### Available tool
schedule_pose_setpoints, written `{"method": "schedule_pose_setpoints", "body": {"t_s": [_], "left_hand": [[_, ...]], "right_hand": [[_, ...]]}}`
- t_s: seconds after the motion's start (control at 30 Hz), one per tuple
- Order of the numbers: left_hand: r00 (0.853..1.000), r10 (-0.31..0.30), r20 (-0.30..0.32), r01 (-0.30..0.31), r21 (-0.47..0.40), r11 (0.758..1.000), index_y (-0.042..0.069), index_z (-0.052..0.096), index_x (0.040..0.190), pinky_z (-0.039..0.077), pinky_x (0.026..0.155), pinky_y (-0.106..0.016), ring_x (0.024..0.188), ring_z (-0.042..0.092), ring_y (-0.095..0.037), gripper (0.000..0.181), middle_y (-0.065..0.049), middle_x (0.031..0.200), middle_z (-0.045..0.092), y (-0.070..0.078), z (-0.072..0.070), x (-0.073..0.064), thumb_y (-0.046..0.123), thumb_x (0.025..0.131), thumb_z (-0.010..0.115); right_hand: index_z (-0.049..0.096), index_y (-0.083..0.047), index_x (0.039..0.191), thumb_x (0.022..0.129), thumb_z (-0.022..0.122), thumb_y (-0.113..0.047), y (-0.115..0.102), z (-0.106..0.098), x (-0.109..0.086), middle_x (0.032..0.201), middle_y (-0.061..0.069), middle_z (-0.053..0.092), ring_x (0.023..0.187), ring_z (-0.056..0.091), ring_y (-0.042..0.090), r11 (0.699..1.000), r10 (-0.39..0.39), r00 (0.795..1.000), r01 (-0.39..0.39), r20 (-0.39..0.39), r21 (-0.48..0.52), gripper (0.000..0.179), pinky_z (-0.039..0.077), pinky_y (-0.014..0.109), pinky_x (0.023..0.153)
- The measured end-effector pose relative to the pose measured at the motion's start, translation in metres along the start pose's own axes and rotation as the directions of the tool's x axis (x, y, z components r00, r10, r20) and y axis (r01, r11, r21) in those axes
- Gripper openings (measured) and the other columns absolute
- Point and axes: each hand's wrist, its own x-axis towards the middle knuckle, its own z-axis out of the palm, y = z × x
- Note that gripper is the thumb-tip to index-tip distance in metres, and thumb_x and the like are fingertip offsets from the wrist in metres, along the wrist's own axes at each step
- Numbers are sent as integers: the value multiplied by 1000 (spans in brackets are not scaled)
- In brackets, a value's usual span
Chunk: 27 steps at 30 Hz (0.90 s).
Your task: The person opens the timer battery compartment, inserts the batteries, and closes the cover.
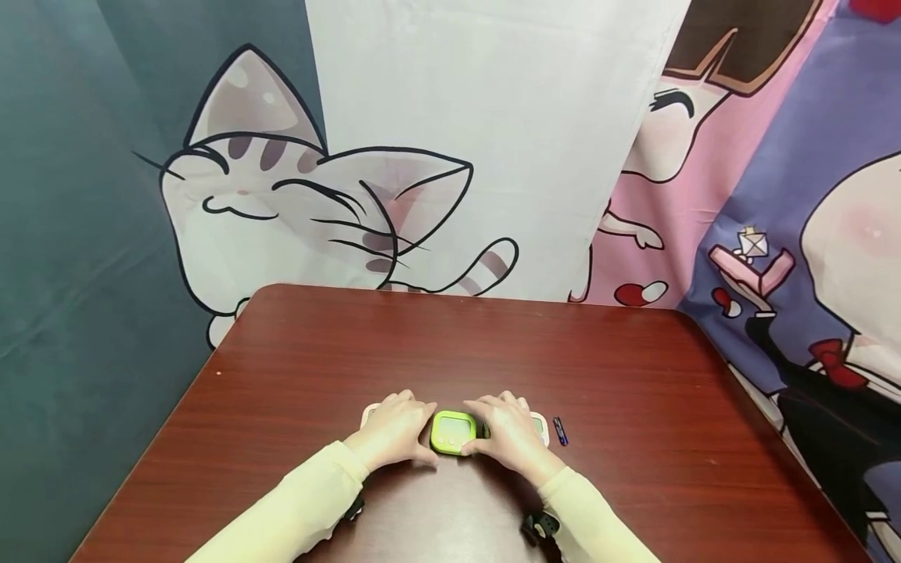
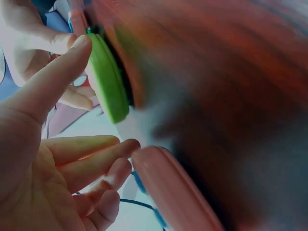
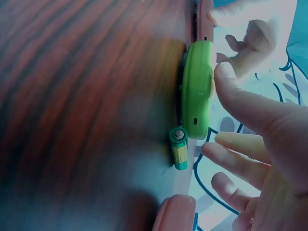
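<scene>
A small green square device with a grey screen (image 1: 454, 432) lies on the table between the two hands. On its left, my left hand (image 1: 396, 428) hovers with thumb and fingers spread, apart from it in the head view. My right hand (image 1: 508, 435) is at its right side, thumb tip at its lower right corner, the other fingers loosely bent; whether the thumb presses it I cannot tell. A green battery (image 3: 179, 151) lies beside the device, near the right hand's fingers. Partly hidden behind the hands are two pale devices, one at left (image 1: 369, 414) and one at right (image 1: 541, 428).
A dark blue battery (image 1: 560, 431) lies right of the right-hand pale device. The brown wooden table (image 1: 450, 344) reaches back to a curtain (image 1: 507, 141) printed with cartoon figures.
</scene>
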Motion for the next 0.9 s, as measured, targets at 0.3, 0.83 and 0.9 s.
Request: {"method": "schedule_pose_setpoints", "body": {"t_s": [0.3,0.83,0.9], "left_hand": [[996,83,-42,-81,48,996,2,67,109,41,65,-31,71,48,-18,75,-3,89,70,11,2,8,53,57,82],[993,118,-27,-115,73,991,12,66,89,39,59,-30,66,47,-16,54,3,72,64,14,7,16,44,51,86],[993,117,-27,-114,91,989,12,65,88,41,60,-30,67,48,-16,53,3,73,64,13,8,17,44,51,86]], "right_hand": [[70,-16,111,62,81,-46,-2,-1,0,97,-2,67,80,51,17,1000,-10,999,10,36,2,59,31,30,66],[70,-15,109,64,81,-42,-5,1,-1,100,-2,69,85,55,18,1000,3,1000,-4,25,26,54,34,32,68],[69,-15,110,64,81,-41,-5,1,-2,101,-2,69,86,56,18,1000,0,1000,0,21,18,54,34,32,68]]}}
